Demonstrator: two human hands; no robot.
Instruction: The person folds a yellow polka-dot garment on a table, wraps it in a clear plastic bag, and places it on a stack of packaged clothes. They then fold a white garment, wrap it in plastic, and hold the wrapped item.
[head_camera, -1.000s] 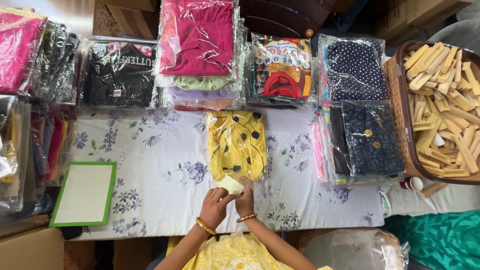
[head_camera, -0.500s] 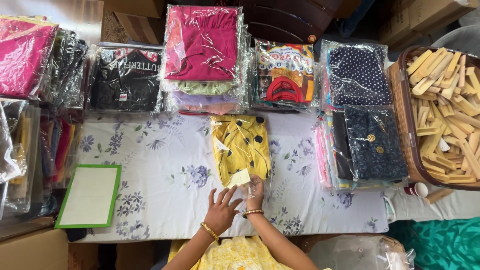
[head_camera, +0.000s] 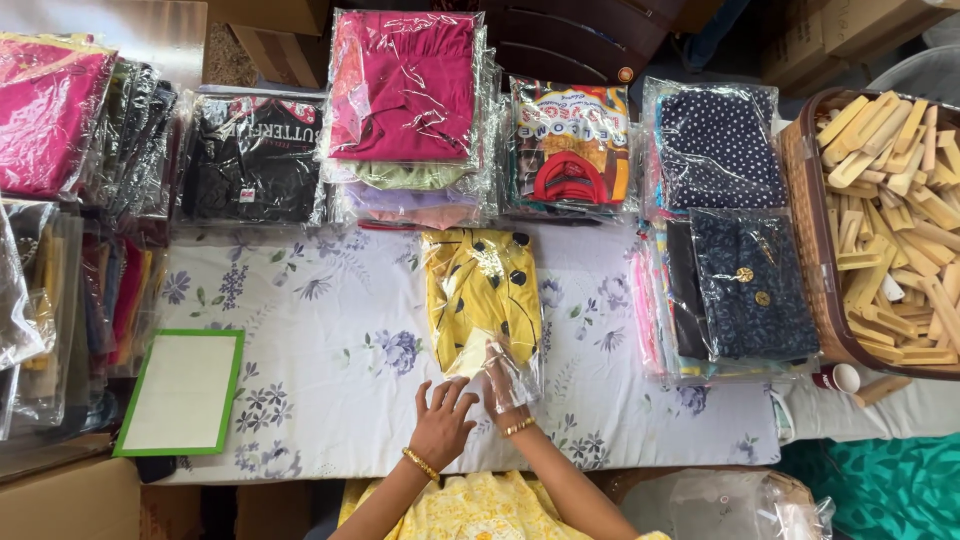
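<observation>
So there's a yellow garment (head_camera: 480, 295) with dark spots, bagged in clear plastic, lying flat in the middle of the flowery tabletop (head_camera: 310, 330), right below the pink-topped stack of bagged clothes (head_camera: 405, 110). The right hand (head_camera: 508, 385) looks tucked inside the open end of the bag with its fingers spread flat on the folded fabric, while the left hand (head_camera: 442, 425) rests just beside it at the bag's bottom edge, fingers loosely spread and gripping nothing. Off to the left sits a green-framed board (head_camera: 182, 392), and a basket of wooden sticks (head_camera: 885, 225) is at the far right, with more bagged dark clothes (head_camera: 745, 285) in between.
</observation>
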